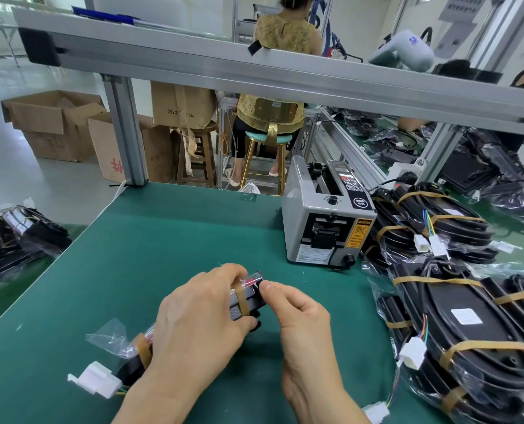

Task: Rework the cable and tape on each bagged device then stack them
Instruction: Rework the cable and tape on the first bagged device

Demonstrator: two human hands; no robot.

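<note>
A black bagged device [244,304] lies on the green mat [162,255] under my hands, wrapped with brown tape bands. My left hand [199,319] covers most of it and grips its far end. My right hand [297,319] pinches the bag's clear plastic edge at the far tip, thumb and forefinger together. A white connector [97,379] on coloured wires sticks out from the device's near end at the lower left. Another white connector [377,411] lies by my right wrist.
A grey tape dispenser machine [325,215] stands at the mat's far right. Several bagged, taped devices [468,332] are piled to the right; more bagged devices [19,237] lie at the left. An aluminium frame beam [254,71] crosses overhead. A seated person [273,117] has their back to me.
</note>
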